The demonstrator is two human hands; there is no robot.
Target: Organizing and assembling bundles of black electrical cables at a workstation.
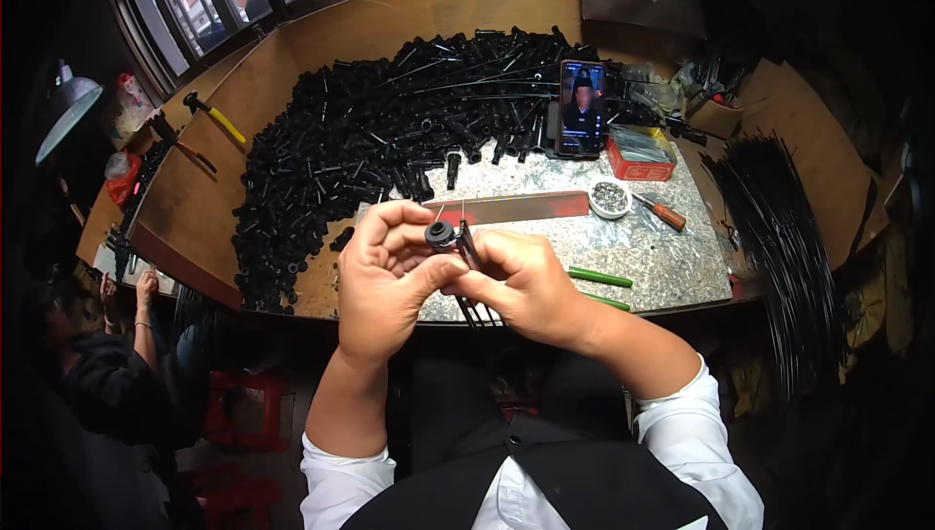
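My left hand (385,277) is closed on a small black round plastic part (440,234) with a ring-shaped top, held up over the bench's near edge. Against it, my right hand (521,282) pinches several thin black rods (467,243), whose ends stick out below the fingers. A thin wire end rises beside the round part. How part and rods join is hidden by my fingers. Just right of my right hand lies a green-handled tool (599,278), its working end covered by the hand.
Black plastic parts (341,131) are heaped across the bench's left and back. A phone (581,109), red box (641,165), white bowl of small metal pieces (611,200) and screwdriver (668,214) stand or lie right. Long black rods (779,228) hang farther right. Another person (117,364) sits left.
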